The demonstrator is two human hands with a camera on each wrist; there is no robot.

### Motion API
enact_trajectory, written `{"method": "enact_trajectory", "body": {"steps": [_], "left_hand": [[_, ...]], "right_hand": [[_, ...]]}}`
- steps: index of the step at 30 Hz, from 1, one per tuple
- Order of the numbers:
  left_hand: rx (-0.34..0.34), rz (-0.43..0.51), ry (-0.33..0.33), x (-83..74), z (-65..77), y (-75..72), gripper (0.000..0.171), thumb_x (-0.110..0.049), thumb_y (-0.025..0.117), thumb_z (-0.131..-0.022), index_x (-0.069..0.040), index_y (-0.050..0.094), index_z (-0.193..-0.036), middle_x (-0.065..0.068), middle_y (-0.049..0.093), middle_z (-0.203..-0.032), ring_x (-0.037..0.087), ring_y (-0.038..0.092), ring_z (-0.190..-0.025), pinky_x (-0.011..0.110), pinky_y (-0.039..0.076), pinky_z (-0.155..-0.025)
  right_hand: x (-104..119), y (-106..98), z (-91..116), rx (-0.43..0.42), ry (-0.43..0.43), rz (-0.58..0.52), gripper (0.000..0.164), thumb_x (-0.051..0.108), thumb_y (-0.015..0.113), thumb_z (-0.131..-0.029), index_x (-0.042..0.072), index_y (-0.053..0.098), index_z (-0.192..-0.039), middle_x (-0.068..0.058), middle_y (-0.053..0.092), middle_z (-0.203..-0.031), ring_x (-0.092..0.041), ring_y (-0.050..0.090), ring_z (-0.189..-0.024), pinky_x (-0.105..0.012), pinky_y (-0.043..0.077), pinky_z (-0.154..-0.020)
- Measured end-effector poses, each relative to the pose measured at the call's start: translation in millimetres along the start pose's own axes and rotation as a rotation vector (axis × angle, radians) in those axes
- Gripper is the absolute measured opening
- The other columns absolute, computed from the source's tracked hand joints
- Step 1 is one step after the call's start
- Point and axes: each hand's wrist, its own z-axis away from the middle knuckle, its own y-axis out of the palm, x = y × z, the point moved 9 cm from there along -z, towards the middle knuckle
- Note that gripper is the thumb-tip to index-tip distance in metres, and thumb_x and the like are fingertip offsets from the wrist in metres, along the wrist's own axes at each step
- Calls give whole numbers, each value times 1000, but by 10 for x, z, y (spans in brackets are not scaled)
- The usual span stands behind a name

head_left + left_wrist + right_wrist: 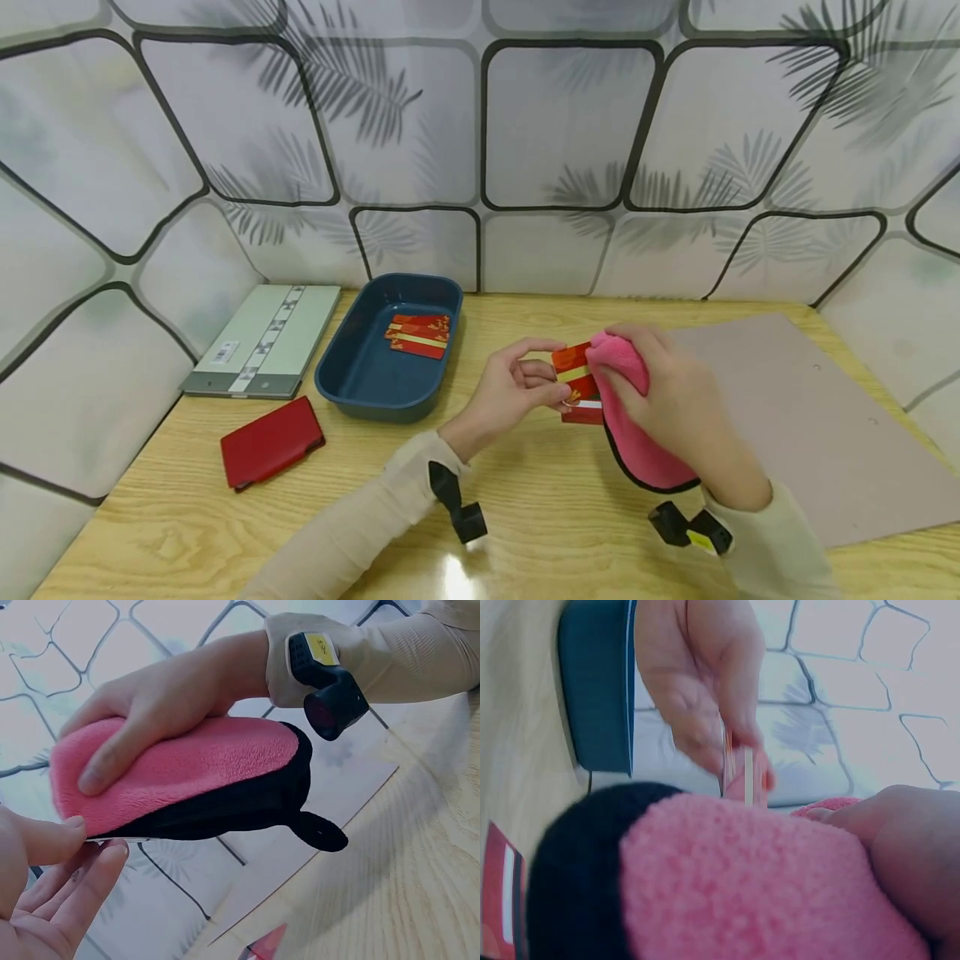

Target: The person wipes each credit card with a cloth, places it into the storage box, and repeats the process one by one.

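My left hand (512, 385) pinches a red card (573, 367) with a gold stripe at its edge, thumb against fingers. Folded in my right hand (671, 400) is a pink plush cloth (633, 433) with black edging, its front end over the card's right part. A black loop (319, 831) hangs from the cloth in the left wrist view. Below the held card, another red card (583, 413) with a white stripe lies on the table. In the right wrist view, the cloth (735, 885) hides most of the held card (746, 776).
Several red cards (420, 335) lie in a blue tray (352, 400) left of my hands. Farther left are a red wallet-like case (272, 442) and a pale green notebook (258, 342). A flat pinkish-grey board (810, 425) covers the table's right side.
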Motion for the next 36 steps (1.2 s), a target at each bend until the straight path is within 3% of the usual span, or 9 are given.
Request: {"method": "enact_trajectory", "body": {"steps": [9,18,25,28,31,33,36], "left_hand": [[66,18,-10,-120,16,5,50,17,58,-86,6,47,-134,1,61,-79,11,67,-71,41,60,-74],[53,10,8,-93,19,20,48,17,60,-85,7,49,-131,0,65,-82,12,67,-72,42,60,-74],[30,13,25,-70,10,5,49,18,60,-84,7,49,-131,0,62,-80,10,66,-70,34,60,-71],[37,14,30,-63,-4,-1,50,19,60,-84,7,49,-131,1,65,-84,10,67,-73,35,60,-72],[62,13,47,-66,-19,22,50,19,59,-84,8,48,-132,16,68,-91,10,68,-76,39,60,-76],[72,16,49,-56,-23,30,51,19,59,-84,8,48,-132,21,68,-95,11,68,-78,41,60,-77],[64,20,40,-46,-9,15,51,20,59,-84,7,48,-132,18,68,-93,11,68,-78,39,60,-76]], "right_hand": [[-116,-149,-21,-40,48,52,41,13,80,-76,7,61,-112,-15,65,-96,-34,65,-72,-51,54,-56],[68,-96,-9,-40,-16,72,42,16,82,-75,7,62,-110,-13,65,-93,-30,65,-66,-45,55,-50],[243,-5,8,-22,-85,15,44,15,82,-74,7,61,-112,-11,64,-95,-26,65,-65,-41,56,-51],[298,-3,15,-24,-107,-10,38,24,76,-83,6,61,-113,-11,62,-96,-26,65,-70,-42,56,-53],[339,-20,28,-34,-118,-35,36,31,69,-89,6,62,-114,-11,61,-97,-26,64,-73,-44,56,-54],[357,-30,34,-44,-116,-41,37,31,70,-88,6,62,-113,-12,61,-96,-27,64,-76,-45,57,-56],[372,-19,33,-47,-105,-39,43,17,81,-75,6,62,-112,-11,61,-95,-25,64,-75,-43,57,-57]]}}
